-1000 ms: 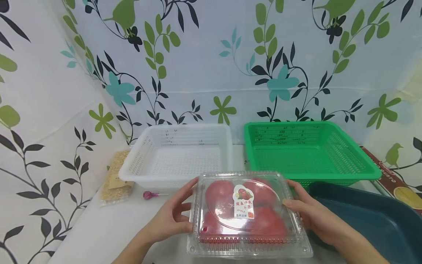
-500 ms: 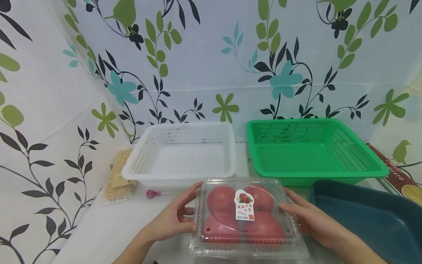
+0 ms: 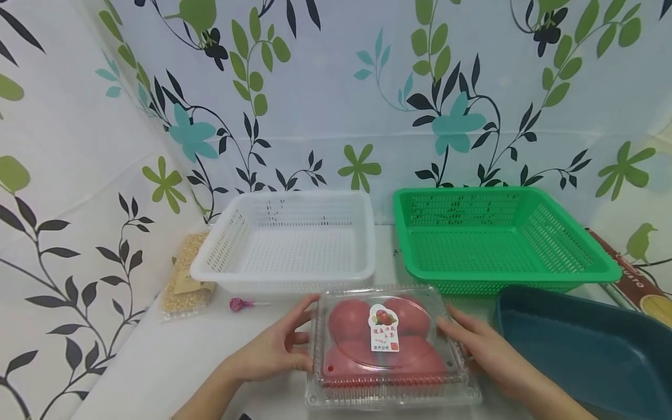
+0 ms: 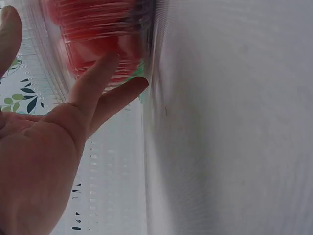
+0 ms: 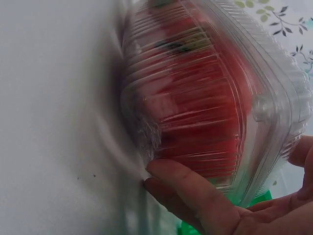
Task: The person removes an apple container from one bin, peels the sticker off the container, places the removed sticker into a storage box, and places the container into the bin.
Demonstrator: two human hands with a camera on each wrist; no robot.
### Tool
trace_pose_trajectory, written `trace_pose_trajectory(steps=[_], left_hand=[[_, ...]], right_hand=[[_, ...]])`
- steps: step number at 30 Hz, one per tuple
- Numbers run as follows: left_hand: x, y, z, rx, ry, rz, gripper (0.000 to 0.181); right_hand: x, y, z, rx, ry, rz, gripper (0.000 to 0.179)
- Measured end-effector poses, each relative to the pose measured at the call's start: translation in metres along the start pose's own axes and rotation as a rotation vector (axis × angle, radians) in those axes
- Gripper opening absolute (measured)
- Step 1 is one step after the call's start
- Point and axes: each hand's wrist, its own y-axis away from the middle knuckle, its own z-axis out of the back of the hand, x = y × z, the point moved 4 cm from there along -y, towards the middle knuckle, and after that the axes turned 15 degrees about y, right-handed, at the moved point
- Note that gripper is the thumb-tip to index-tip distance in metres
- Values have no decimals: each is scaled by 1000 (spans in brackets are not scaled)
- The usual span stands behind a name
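A clear plastic clamshell box of red tomatoes [image 3: 357, 361] is at the front middle in the head view, with a white fruit label [image 3: 385, 335] on its lid. My left hand [image 3: 270, 353] holds its left side, and my right hand [image 3: 490, 353] holds its right side with the thumb at the lid's edge. In the left wrist view, the left fingertips [image 4: 134, 88] touch the ribbed wall low down, near the white table. Fingers of the right hand [image 5: 195, 196] lie along the box's lower wall in the right wrist view.
Behind the box stand a white basket [image 3: 283, 276] and a green basket [image 3: 504, 275]. A dark blue tray [image 3: 577, 350] lies at right, close to the right hand. A lollipop [image 3: 238, 304] and a bag of grain [image 3: 186, 280] lie at left. A printed brown box [image 3: 630, 286] is far right.
Both hands have brought the box slightly down and to the left, and it looks a little smaller in the head view. Their hold on its sides stays the same.
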Motion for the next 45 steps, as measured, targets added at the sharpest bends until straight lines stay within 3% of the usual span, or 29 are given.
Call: trace_pose_trajectory(steps=[7, 12, 15, 17, 20, 23, 26, 29, 32, 38, 45], left_hand=[[4, -1, 5, 12, 46, 20, 108], [4, 1, 7, 20, 65, 21, 102], [-3, 1, 7, -21, -11, 9, 89], [-11, 3, 7, -80, -115, -8, 80], [-25, 4, 2, -184, -327, -90, 69], [-37, 2, -7, -261, -549, -247, 61], [-41, -3, -20, -292, -730, -408, 58], [-40, -10, -27, -291, -826, -513, 57], [-37, -19, -30, -289, -819, -545, 56], [-32, -28, -30, -290, -738, -553, 52], [-28, -23, -32, -324, -669, -415, 54]], right_hand=[[3, 3, -1, -10, 54, 94, 75], [4, 4, -1, -25, 70, 71, 76], [7, 6, 5, -60, 114, 69, 78], [12, 8, 10, -66, 125, 98, 78], [22, 14, 21, -76, 145, 171, 72], [33, 21, 30, -112, 208, 229, 61], [48, 24, 33, -188, 314, 276, 47], [66, 23, 30, -254, 390, 347, 38], [83, 17, 24, -257, 416, 422, 37], [98, -7, 4, -88, 424, 471, 40], [104, -25, -13, 34, 491, 531, 37]])
